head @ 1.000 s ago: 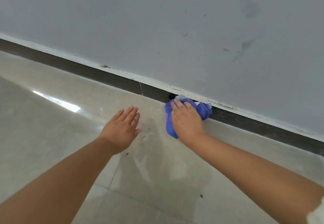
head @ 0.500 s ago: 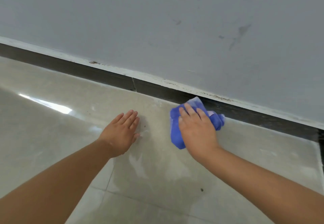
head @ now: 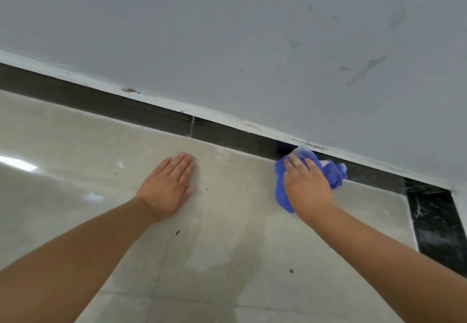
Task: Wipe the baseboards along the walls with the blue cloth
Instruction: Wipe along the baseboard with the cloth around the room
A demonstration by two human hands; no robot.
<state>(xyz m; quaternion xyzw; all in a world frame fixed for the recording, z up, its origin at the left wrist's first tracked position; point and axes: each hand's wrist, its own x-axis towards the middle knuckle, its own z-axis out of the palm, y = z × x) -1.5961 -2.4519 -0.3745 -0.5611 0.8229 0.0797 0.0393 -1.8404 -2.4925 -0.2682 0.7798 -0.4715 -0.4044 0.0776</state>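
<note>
I am in the middle of the job, I think. My right hand (head: 307,186) presses the blue cloth (head: 333,173) against the dark baseboard (head: 227,136), out at about one o'clock from me, with my fingers spread flat over the bunched cloth. My left hand (head: 168,186) lies flat and open on the floor (head: 227,221) at about eleven o'clock, holding nothing, and it seems to prop me up. The two hands are well apart. I cannot tell which part of the board is clean already, because it looks dark all along. There is a long run off toward ten o'clock, and a short bit toward two o'clock, up to a black strip (head: 434,221) in the floor. The white edge on top of the board has brown, crusty spots near the cloth and farther left, so I guess it needs more rubbing. The cloth is soft and crumpled, with a small pale patch showing. The board is flat and hard, with a thin pale seam in it. The floor is smooth, shiny, cream tile with little dark specks and a dull, smeary patch near me. The wall (head: 227,31) is gray, painted and scuffed.
</note>
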